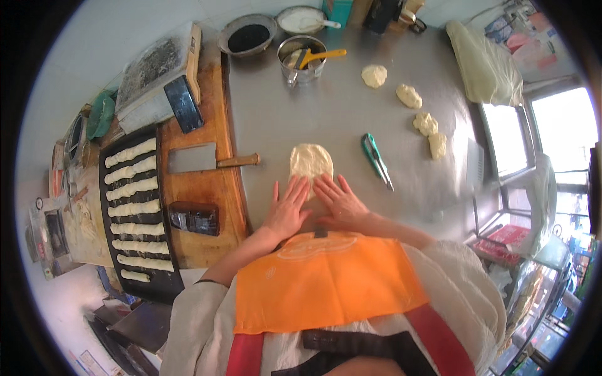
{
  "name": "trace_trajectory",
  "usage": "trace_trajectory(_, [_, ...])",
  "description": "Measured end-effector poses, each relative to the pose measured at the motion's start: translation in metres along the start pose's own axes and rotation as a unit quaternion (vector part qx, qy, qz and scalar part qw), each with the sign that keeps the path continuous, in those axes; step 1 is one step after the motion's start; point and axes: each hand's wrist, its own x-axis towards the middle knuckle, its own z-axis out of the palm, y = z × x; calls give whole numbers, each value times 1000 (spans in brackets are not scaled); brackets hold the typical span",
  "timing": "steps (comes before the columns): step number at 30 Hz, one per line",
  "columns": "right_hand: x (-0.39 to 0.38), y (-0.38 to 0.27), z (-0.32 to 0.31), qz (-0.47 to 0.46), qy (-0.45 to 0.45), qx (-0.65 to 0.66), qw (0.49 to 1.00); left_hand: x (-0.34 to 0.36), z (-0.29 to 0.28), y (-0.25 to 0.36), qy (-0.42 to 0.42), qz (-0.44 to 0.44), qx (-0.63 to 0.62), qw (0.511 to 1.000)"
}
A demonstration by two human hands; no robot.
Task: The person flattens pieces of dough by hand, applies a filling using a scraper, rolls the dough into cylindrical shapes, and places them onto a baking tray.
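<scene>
A flattened oval of pale dough (311,160) lies on the metal worktop in front of me. My left hand (289,204) rests flat on its near left part, fingers stretched out. Beside it, my right hand (339,202) presses on the near right part, its fingers also straight and spread. The dough's near end is hidden under both hands. To the right lies a green utility knife (376,160), apart from my hands. Several lumps of dough sit farther off at the right, among them a round one (374,76) and a smaller one (438,146).
Left, a wooden board (216,128) carries a cleaver (193,158) and a dark packet (194,218). A black tray (158,216) holds several dough strips. At the back stand a metal pot (302,76) with a yellow-handled brush (323,54) and a bowl of black grains (248,37).
</scene>
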Motion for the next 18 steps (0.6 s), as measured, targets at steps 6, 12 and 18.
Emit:
trace_trajectory(6, [44, 7, -3, 66, 115, -36, 991, 40, -13, -17, 87, 0, 37, 996])
trace_trajectory(12, [79, 30, -15, 61, 93, 8, 994, 70, -15, -32, 75, -8, 85, 994])
trace_trajectory(18, [60, 34, -17, 68, 93, 14, 993, 63, -17, -40, 72, -23, 46, 996])
